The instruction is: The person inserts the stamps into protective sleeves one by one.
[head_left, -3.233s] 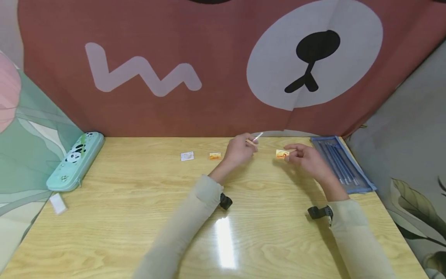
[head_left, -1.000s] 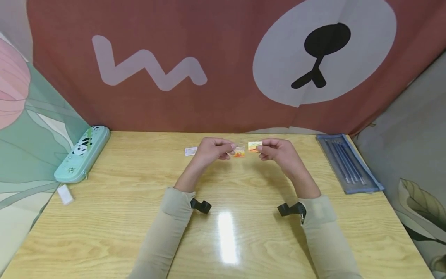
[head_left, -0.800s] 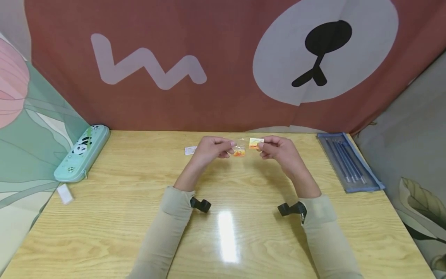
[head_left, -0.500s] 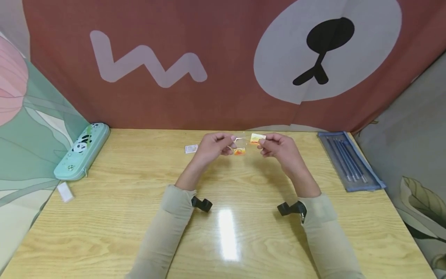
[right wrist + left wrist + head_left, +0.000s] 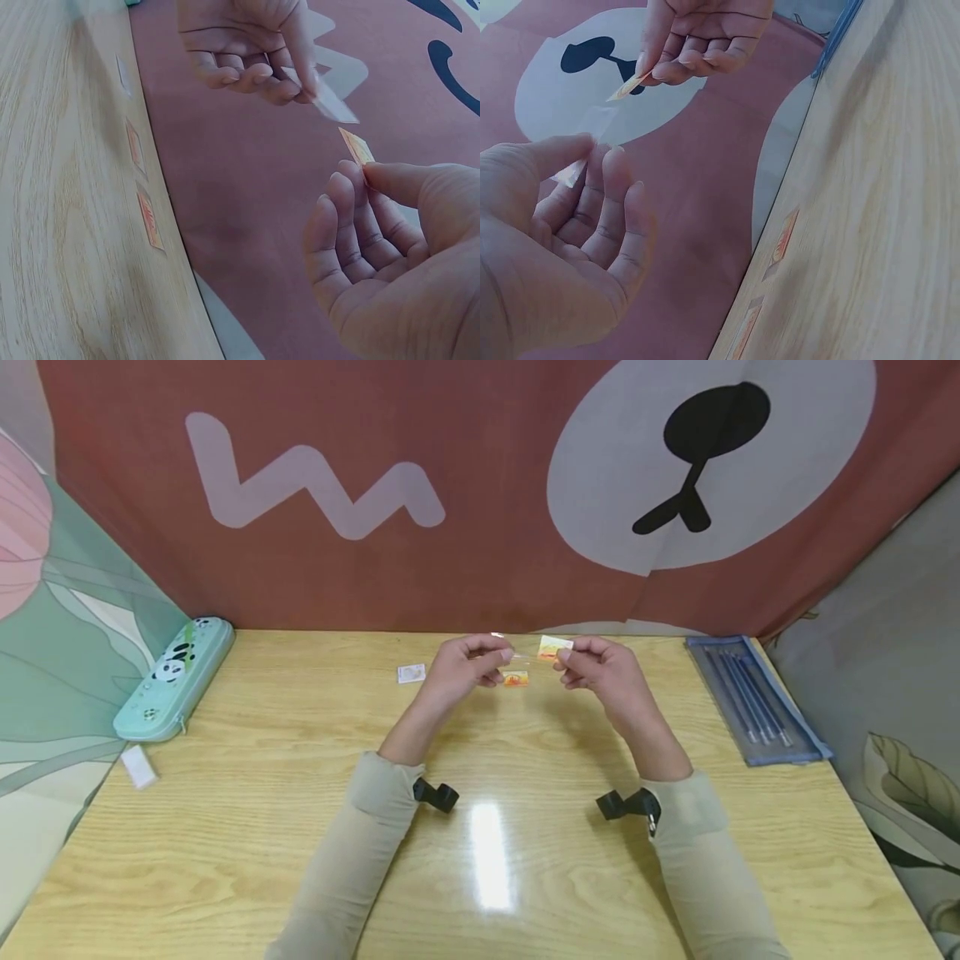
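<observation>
In the head view my left hand [image 5: 463, 667] pinches a small clear plastic piece between thumb and fingers, tilted nearly edge-on. The left wrist view shows this plastic piece [image 5: 598, 121] folded loosely, part of it sticking out behind the thumb. My right hand [image 5: 606, 675] pinches a small yellow-orange card [image 5: 553, 648] by one edge. Plastic and card are held up above the table's far side, edges close together with a narrow gap. Below lies an orange card [image 5: 515, 679]; a second orange card [image 5: 133, 146] and a whitish card [image 5: 411, 673] lie in the same row.
A mint panda pencil case [image 5: 176, 681] sits at the far left, with a white block [image 5: 139, 767] in front. At the far right lies a blue mesh pouch [image 5: 757, 702] holding several pens. A brown curtain [image 5: 495, 585] hangs along the table's back edge.
My right hand has lifted the yellow-orange card and brought it left. My left hand has shifted left with the plastic piece. Lately the plastic has turned more edge-on.
</observation>
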`<state>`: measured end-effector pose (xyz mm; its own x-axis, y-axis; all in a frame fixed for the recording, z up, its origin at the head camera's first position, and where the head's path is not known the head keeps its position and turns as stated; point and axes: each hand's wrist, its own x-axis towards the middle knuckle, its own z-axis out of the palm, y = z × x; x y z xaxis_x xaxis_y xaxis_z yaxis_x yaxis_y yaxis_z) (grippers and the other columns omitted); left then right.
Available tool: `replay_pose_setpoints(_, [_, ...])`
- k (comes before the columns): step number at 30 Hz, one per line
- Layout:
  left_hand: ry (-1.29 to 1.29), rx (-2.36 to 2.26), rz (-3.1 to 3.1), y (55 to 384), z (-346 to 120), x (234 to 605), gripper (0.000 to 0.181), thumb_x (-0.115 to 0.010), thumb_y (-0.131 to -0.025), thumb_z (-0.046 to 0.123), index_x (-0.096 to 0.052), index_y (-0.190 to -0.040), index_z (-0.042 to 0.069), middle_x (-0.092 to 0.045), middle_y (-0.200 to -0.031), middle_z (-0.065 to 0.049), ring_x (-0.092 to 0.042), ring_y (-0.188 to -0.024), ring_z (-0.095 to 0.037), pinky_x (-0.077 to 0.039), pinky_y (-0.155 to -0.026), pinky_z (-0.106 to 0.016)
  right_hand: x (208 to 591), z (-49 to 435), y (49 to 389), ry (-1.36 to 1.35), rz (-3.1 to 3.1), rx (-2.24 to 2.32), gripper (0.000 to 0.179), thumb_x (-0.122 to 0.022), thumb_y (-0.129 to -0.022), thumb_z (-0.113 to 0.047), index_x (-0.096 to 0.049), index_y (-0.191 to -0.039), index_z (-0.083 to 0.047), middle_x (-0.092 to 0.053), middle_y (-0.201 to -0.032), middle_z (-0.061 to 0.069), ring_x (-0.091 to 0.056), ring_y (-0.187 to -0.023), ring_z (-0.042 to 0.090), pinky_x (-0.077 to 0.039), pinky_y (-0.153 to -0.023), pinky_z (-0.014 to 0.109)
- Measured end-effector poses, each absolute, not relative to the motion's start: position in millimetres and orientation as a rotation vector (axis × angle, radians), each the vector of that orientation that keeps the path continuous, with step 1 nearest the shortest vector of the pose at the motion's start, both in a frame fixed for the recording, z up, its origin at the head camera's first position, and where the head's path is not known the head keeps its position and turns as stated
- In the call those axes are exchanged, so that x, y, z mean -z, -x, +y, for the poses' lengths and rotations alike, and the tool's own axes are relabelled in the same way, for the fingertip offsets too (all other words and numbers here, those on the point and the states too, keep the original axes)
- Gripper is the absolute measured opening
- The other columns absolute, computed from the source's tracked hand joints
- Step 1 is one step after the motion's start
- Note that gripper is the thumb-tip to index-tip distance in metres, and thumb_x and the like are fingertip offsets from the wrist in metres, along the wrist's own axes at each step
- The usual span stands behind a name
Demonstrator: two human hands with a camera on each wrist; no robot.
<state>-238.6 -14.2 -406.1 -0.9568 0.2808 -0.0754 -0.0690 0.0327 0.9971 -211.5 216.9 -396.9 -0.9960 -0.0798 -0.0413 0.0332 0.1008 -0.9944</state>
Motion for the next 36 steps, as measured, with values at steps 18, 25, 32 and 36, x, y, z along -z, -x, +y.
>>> replay_pose_setpoints(18, [-0.263,-2.072,1.993,250,-8,369,0.020,-0.063,-0.099,0.011,-0.068,-0.118,0.006,-0.077,-0.098,-0.009,-0.072,-0.080,-0.030,-0.063,-0.078,-0.037,358,218,222,0.052,2.256,2.144,0.015,-0.070,-0.097,-0.018,-0.065,-0.101,-0.004,-0.072,-0.081,-0.003,-0.067,-0.069,0.011,-0.060,-0.069,0.023])
replay_pose_setpoints(25, [-0.224,-2.075,1.995,245,-4,367,0.016,-0.069,-0.097,0.018,-0.071,-0.103,0.003,-0.078,-0.097,-0.012,-0.074,-0.074,-0.021,-0.062,-0.071,-0.031,357,218,217,0.033,2.263,2.130,0.015,-0.071,-0.096,-0.019,-0.065,-0.099,-0.005,-0.072,-0.081,-0.003,-0.066,-0.070,0.011,-0.059,-0.069,0.023])
replay_pose_setpoints(32, [-0.172,-2.073,2.032,242,-5,368,0.026,-0.074,-0.094,0.028,-0.076,-0.106,0.005,-0.076,-0.090,-0.005,-0.073,-0.078,-0.026,-0.062,-0.080,-0.041,359,216,214,0.035,2.255,2.126,0.015,-0.071,-0.097,-0.018,-0.065,-0.100,-0.005,-0.073,-0.082,-0.003,-0.066,-0.070,0.011,-0.059,-0.070,0.023])
replay_pose_setpoints(36, [-0.176,-2.081,2.053,242,-5,368,0.030,-0.075,-0.094,0.030,-0.077,-0.108,0.004,-0.075,-0.085,0.000,-0.071,-0.075,-0.021,-0.062,-0.082,-0.045,358,214,214,0.045,2.267,2.129,0.015,-0.071,-0.097,-0.019,-0.066,-0.101,-0.005,-0.073,-0.081,-0.003,-0.066,-0.070,0.011,-0.059,-0.070,0.023])
